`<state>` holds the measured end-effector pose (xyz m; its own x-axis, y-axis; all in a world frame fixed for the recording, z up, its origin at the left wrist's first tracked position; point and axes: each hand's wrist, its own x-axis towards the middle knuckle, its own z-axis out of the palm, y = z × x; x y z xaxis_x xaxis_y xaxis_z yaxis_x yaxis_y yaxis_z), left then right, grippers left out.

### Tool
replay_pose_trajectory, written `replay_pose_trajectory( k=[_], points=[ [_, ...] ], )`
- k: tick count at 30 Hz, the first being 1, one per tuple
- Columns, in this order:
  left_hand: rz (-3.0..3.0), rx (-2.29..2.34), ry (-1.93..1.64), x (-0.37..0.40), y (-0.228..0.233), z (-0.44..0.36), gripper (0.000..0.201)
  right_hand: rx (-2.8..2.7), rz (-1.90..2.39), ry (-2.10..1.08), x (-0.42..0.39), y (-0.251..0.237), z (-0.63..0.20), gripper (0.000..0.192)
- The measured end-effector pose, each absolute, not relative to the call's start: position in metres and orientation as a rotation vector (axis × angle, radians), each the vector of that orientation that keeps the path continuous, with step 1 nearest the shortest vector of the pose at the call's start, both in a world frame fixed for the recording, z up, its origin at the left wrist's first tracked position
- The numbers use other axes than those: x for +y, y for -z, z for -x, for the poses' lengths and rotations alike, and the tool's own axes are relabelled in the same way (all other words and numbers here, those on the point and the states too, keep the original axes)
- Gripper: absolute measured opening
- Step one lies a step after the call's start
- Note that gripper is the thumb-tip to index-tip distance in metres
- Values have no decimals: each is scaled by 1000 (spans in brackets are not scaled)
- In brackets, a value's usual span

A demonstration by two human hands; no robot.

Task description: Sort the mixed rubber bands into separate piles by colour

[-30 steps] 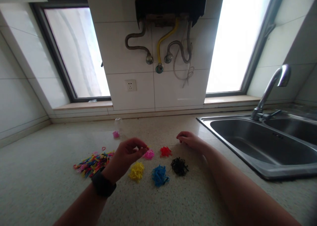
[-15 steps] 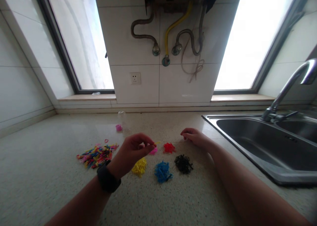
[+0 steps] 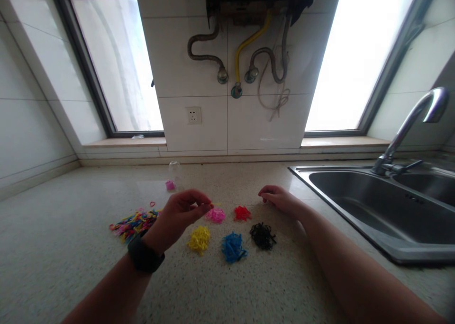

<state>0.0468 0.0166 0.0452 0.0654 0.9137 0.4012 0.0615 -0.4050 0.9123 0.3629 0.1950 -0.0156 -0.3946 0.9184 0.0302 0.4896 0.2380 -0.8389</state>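
Observation:
My left hand, with a dark watch on its wrist, pinches a small yellow rubber band between thumb and forefinger. Just beyond its fingertips lies a pile of pink rubber bands. Nearer me are a yellow pile, a blue pile and a black pile. A red pile sits between my hands. Resting on the counter to the right of it, my right hand has its fingers curled closed, with nothing visible in them. A mixed-colour heap is partly hidden behind my left hand.
A clear container and a pink cap stand toward the back of the speckled counter. On the right is a steel sink with a faucet. Hoses and a socket are on the tiled wall.
My left hand has shifted slightly left with the yellow rubber band, uncovering more of the pink and yellow piles. My right hand stays in place. The view has tilted a little.

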Motion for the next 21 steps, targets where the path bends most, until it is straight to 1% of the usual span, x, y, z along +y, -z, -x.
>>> replay_pose_trajectory(
  k=[9, 21],
  points=[
    [-1648, 1067, -1368, 21, -44, -37, 14, -1971, 1343, -1037, 184, 5, -359, 25],
    [-1660, 1132, -1288, 26, -43, -30, 20, -1942, 1354, -1046, 183, 4, -359, 27]
  ],
)
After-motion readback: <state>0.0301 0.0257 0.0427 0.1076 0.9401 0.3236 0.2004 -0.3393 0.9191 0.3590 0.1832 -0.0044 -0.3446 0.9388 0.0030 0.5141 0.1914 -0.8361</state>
